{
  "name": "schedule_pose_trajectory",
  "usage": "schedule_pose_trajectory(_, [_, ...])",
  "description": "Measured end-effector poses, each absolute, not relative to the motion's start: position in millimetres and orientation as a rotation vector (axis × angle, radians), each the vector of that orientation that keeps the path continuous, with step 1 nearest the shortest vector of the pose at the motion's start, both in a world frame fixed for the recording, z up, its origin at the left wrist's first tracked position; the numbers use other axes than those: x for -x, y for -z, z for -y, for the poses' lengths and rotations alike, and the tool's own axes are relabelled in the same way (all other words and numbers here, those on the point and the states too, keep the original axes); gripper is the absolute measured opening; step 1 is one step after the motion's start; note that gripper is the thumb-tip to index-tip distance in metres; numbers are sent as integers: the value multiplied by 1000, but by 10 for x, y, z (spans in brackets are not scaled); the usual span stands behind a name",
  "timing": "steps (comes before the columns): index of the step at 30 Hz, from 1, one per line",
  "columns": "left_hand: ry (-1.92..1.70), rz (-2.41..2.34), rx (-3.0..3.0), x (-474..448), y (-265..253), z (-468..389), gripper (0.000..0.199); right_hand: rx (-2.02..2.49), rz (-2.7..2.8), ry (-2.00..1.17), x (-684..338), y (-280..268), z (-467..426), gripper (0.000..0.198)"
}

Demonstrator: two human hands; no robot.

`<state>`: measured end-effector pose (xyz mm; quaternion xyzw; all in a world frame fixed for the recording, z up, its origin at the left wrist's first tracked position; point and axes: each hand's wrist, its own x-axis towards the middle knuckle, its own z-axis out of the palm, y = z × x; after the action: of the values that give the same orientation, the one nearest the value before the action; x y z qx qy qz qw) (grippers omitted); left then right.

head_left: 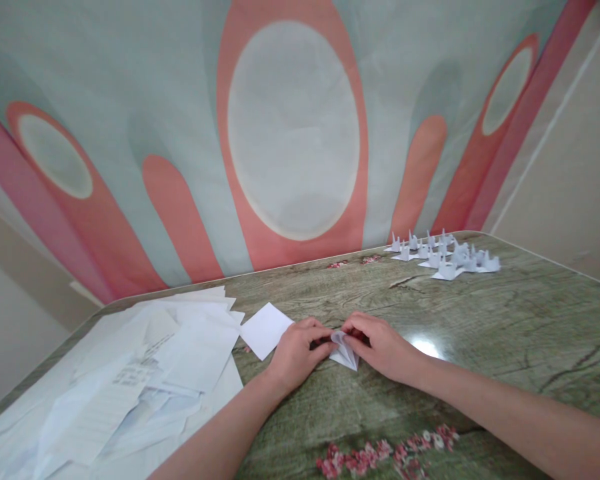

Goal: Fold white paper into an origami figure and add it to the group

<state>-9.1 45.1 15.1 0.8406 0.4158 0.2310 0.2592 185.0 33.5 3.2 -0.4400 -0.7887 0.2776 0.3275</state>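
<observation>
A small folded piece of white paper [347, 355] lies at the middle of the table, one point toward me. My left hand [301, 347] pinches its left side between thumb and fingers. On the right side, my right hand [375, 340] grips the same paper near its top, where the layers stand slightly apart. The fingers partly cover its upper edge. Just behind my left hand lies a flat white paper square [267, 331], turned cornerwise.
Loose white sheets [195, 340], some printed, are heaped at the left. Several folded paper cranes [450, 269] stand at the back right of the wood-patterned table [505, 333]. A patterned backdrop [300, 133] rises behind the table's far edge.
</observation>
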Motion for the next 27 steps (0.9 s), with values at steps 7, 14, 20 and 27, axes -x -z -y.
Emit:
schedule_pose_trajectory(7, [-647,-1190,-2242,51,-120,-456,22,1132,2047,-678,-1834,23,-332,13])
schedule_pose_trajectory(14, [-682,-1257,-2224,7,-91,-439,22,1140,2036,-638,-1830,87,-359,13])
schedule_pose_trajectory(20, [-702,-1212,-2161,45,-102,-428,20,1189,2011,-672,-1856,51,-378,4])
schedule_pose_trajectory(27, [-724,-1122,-2150,68,-114,-439,18,1155,2070,-674,-1900,13,-430,10])
